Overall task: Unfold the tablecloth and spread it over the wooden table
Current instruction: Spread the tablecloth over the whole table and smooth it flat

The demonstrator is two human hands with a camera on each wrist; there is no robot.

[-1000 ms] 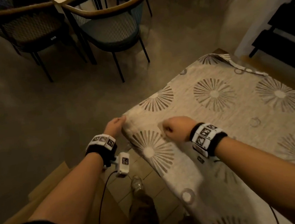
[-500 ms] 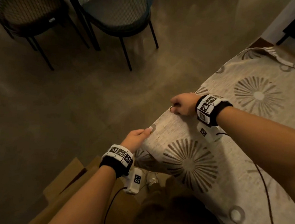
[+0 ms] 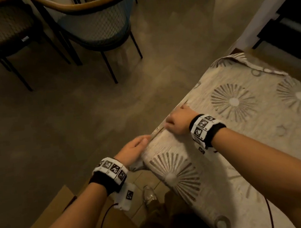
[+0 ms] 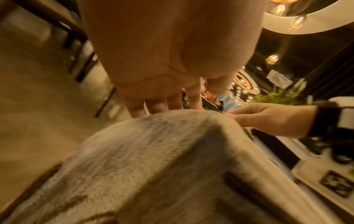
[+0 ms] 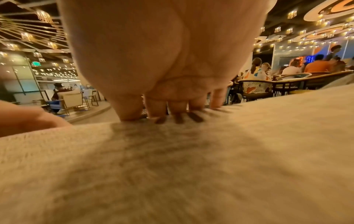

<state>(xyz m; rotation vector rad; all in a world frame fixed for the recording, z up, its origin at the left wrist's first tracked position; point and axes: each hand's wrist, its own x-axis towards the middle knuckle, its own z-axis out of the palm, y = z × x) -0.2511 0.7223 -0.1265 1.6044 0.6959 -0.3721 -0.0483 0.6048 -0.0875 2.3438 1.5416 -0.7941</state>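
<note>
A beige tablecloth [image 3: 237, 125] with sunburst prints lies spread over the wooden table, whose bare far corner [image 3: 237, 50] peeks out. At the near left corner my left hand [image 3: 133, 149] rests with straight fingers [image 4: 157, 106] against the hanging cloth [image 4: 153, 151], their tips hidden behind the fold. Further along the same edge my right hand [image 3: 176, 123] curls its fingers [image 5: 178, 106] over the hem and grips the cloth [image 5: 172, 166]. The far end of the cloth [image 3: 250, 64] is folded back on itself.
Two dark-legged chairs [image 3: 96, 28] [image 3: 5, 35] stand on the floor beyond the table's left side. A cardboard box [image 3: 61, 209] sits by my left forearm and my shoe [image 3: 149, 195] is below the corner. Dark shelving [image 3: 290, 23] stands far right. Seated people [image 5: 256, 71] fill the background.
My right hand has moved off the cloth's top near the corner to the left edge further along. The left hand stays at the near corner.
</note>
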